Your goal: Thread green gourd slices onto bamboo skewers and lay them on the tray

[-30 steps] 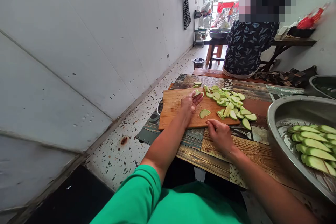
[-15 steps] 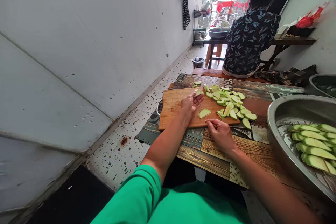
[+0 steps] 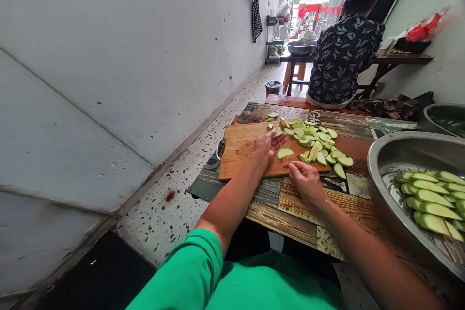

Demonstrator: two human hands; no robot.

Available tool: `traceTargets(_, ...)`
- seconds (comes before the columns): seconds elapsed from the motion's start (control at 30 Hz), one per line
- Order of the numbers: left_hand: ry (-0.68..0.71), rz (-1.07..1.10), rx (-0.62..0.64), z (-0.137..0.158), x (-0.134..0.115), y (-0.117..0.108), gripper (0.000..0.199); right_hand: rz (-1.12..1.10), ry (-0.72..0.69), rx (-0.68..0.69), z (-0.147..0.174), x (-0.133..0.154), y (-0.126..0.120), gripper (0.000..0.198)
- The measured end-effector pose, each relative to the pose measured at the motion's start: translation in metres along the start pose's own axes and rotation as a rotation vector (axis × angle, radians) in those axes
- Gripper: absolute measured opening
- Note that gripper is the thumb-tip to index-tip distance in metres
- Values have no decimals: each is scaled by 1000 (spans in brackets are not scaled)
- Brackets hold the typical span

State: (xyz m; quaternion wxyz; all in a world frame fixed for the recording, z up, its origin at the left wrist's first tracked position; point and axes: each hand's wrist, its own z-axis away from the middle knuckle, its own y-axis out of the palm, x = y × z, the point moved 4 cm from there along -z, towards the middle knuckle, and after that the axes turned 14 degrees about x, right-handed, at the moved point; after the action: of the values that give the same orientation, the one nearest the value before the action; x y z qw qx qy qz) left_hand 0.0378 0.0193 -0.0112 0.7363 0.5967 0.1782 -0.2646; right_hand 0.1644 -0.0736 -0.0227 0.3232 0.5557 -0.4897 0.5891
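My left hand (image 3: 268, 145) is over the cutting board (image 3: 238, 147), its fingers closed around a pale half-moon zucchini slice (image 3: 278, 132). Between finger and thumb, my right hand (image 3: 305, 179) pinches a thin wooden skewer (image 3: 288, 159) near the board's front edge. Another green-rimmed zucchini slice (image 3: 285, 153) sits along the skewer, between my two hands. The skewer's far end points toward the slice in my left hand; whether it enters that slice cannot be made out. Loose zucchini slices (image 3: 316, 141) are heaped at the board's right side and spill onto the table.
A large metal basin (image 3: 378, 155) at right holds rows of skewered slices (image 3: 434, 197). Behind it stands a second basin (image 3: 430, 112). A person in a patterned shirt (image 3: 339, 60) sits facing away beyond the wooden table (image 3: 298, 220). A white wall (image 3: 145, 58) runs along the left.
Both hands have shifted slightly, the left a little to the right, with the slice and skewer between them. The view has also moved a little. Both holds stay the same.
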Motion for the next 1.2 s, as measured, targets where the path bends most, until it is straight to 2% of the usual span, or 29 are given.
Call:
traceTargets(0.23, -34, -29, 9, 2, 2, 3, 20, -11, 37, -3, -2, -1, -3, 39)
traceTargets(0.43, -33, -60, 33, 5, 5, 6, 4, -6, 30, -22, -2, 1, -3, 37)
traceTargets(0.63, -70, -139, 79, 9, 18, 15, 7, 24, 5, -69, -7, -1, -9, 38)
traceTargets(0.93, -82, -151, 80, 13, 17, 17, 4, -5, 13, -61, -7, -2, -6, 37)
traceTargets(1.13, -35, -154, 55, 14, 21, 18, 9, 151, -19, -111, -5, 2, -8, 36)
traceTargets(1.2, -60, -161, 77, 15, 26, 20, 7, 206, -37, -128, -5, 3, -10, 34)
